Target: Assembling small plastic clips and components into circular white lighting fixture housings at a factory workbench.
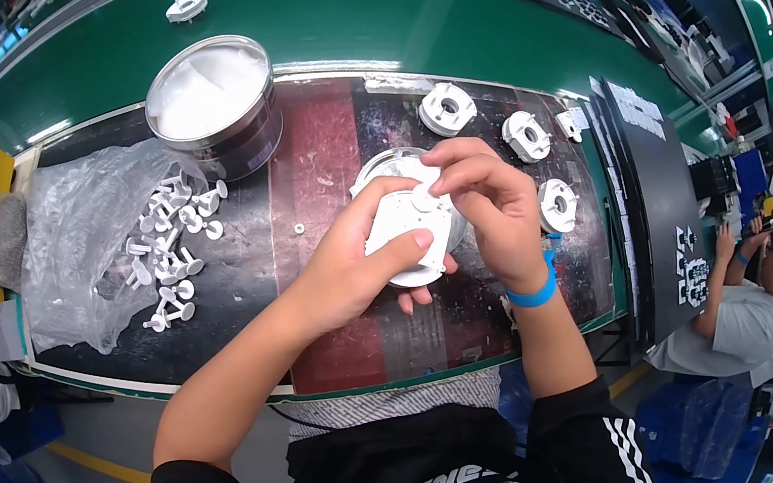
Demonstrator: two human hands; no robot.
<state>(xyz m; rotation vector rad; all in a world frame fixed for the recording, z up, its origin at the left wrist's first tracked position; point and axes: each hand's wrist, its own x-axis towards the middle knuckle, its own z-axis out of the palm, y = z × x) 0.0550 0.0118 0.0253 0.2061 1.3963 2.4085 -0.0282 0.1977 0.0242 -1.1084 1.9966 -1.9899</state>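
Observation:
My left hand [355,261] is closed around a white plastic housing [395,217], its thumb across the face and fingertips showing below. At the housing's upper right, the thumb and fingers of my right hand [492,201] close on a small white disc-headed peg [425,198]. The peg's stem is hidden. Just beyond the housing shows the rim of a round silvery dish [382,162], partly covered by my hands. To the left, many similar white pegs [169,244] lie in a loose pile.
A crumpled clear plastic bag [67,244] lies left of the pegs. Behind them stands a metal tin [236,139] with a white liner. White round housings [448,109] sit on the right of the mat. Dark upright panels [655,201] flank the bench; another person [753,317] sits beyond.

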